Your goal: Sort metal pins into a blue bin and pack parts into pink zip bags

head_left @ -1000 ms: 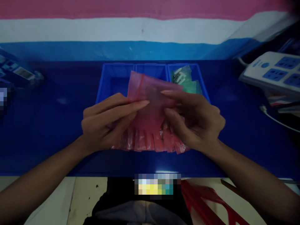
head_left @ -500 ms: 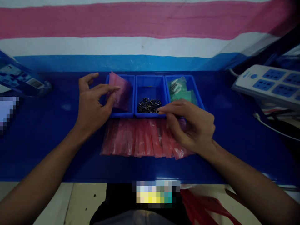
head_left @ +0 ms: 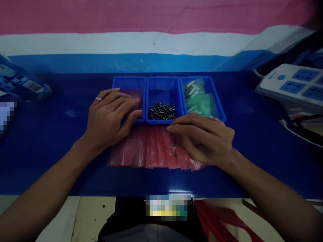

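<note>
My left hand (head_left: 109, 116), with a ring on one finger, reaches over the left blue bin (head_left: 128, 78). Its fingers are apart, above a pink plastic bag (head_left: 135, 95) lying in that bin. My right hand (head_left: 204, 137) hovers at the right end of a row of pink zip bags (head_left: 152, 148), in front of the bins. Its fingers stretch left with the thumb bent below, and I see nothing held in them. Dark metal screws or pins (head_left: 163, 111) lie heaped in the middle bin (head_left: 164, 93). Green bags (head_left: 200, 104) with small pale pieces fill the right bin (head_left: 218, 97).
A white power strip (head_left: 292, 82) with cables lies at the right. On the left is a blue printed package (head_left: 22, 80). A striped sheet (head_left: 151, 43) hangs behind the blue table (head_left: 126, 181). Something red (head_left: 219, 218) shows below the front edge.
The pink bag at my left fingers has gone from standing up to lying in the left bin, and those fingers have spread. My right fingertips have come down from the middle bin's edge towards the zip bags.
</note>
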`<control>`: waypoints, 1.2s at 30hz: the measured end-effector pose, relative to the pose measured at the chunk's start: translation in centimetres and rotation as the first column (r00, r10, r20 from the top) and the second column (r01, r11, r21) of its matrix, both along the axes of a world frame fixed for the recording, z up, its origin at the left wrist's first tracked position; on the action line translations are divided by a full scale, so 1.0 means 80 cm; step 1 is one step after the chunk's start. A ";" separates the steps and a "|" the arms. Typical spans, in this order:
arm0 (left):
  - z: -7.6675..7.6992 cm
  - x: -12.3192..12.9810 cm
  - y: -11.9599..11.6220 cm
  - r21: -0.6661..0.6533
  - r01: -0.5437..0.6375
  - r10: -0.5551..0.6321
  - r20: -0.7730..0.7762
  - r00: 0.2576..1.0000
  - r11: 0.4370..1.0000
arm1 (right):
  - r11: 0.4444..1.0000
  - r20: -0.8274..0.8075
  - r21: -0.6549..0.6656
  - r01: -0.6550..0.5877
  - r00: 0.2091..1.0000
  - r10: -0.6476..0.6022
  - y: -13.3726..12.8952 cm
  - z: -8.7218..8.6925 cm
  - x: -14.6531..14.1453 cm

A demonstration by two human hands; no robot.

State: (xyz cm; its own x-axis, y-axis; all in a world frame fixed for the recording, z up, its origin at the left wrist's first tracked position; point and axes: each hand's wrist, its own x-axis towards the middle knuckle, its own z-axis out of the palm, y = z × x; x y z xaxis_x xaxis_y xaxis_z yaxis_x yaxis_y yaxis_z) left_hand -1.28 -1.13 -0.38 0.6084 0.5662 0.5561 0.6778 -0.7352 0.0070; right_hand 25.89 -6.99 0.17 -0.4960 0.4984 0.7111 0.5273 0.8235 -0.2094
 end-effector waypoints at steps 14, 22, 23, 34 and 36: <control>0.001 0.006 -0.009 -0.101 0.107 -0.113 -0.056 0.992 0.989 | 0.970 0.131 0.228 0.082 0.985 -0.114 0.001 -0.002 0.013; 0.003 0.009 0.004 0.039 0.280 -0.277 -0.061 0.959 0.959 | 0.965 0.114 0.246 0.088 0.986 -0.119 0.004 0.001 0.017; 0.008 0.010 0.006 0.024 0.285 -0.282 -0.077 0.956 0.958 | 0.966 0.101 0.241 0.092 0.988 -0.120 0.004 0.002 0.017; 0.011 0.027 -0.006 0.086 0.114 -0.087 -0.271 0.959 0.990 | 0.996 0.567 -0.007 0.086 0.821 -0.066 -0.002 0.007 0.011; 0.003 0.022 -0.010 0.036 0.110 -0.099 -0.223 0.970 0.993 | 0.989 0.595 -0.112 0.101 0.804 -0.014 -0.002 0.006 0.008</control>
State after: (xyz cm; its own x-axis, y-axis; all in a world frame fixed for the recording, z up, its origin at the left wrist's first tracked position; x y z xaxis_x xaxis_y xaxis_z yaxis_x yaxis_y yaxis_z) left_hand 0.51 -1.91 -0.11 0.7733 0.4690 0.4266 0.5782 -0.7977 -0.1711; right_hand 26.56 -7.17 0.63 -0.7652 0.6068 0.2149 0.6298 0.7749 0.0543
